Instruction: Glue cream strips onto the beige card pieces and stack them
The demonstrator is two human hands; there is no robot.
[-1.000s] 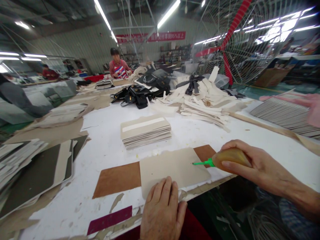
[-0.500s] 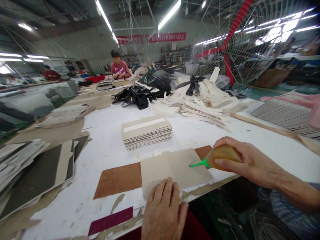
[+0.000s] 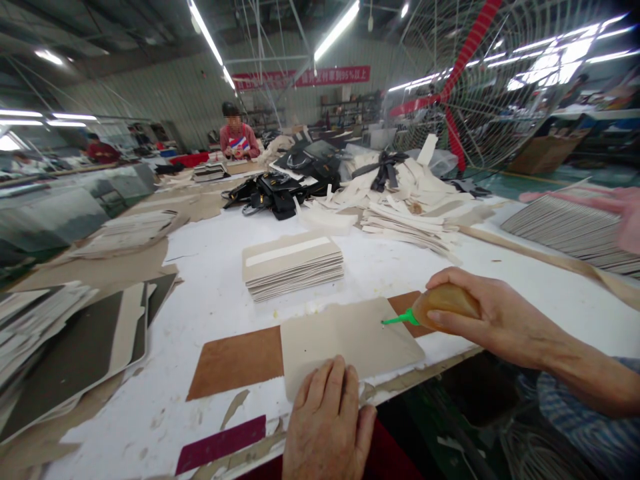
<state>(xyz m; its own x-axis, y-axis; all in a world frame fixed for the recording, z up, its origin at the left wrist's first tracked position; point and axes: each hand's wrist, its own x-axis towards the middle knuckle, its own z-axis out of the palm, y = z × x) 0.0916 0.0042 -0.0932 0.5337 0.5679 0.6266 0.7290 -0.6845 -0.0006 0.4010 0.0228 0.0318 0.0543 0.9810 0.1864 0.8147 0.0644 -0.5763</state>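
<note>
My right hand (image 3: 480, 320) is wrapped round an amber squeeze bottle (image 3: 444, 309) with a narrow green nozzle (image 3: 400, 318). The nozzle's tip points down at the right half of a beige panel (image 3: 350, 333), close above it or touching; I cannot tell which. Fingers stretched out, my left hand (image 3: 327, 420) lies flat on the panel's near edge. Brown leather-like pieces stick out on both sides: a larger one (image 3: 237, 363) at the left and a smaller one (image 3: 403, 305) at the right, partly behind the bottle.
Beyond the panel stands a stack of beige panels (image 3: 293, 267). Black bags (image 3: 280, 190) and pale fabric strips (image 3: 410, 220) are heaped farther back. Dark panels (image 3: 85, 333) lie at the left, a maroon strip (image 3: 223, 445) at the near edge. A large fan (image 3: 450, 93) and a co-worker (image 3: 239, 137) are beyond.
My right hand has shifted the bottle slightly, with the nozzle tip moving a little away from me across the panel. My left hand stays on the near edge.
</note>
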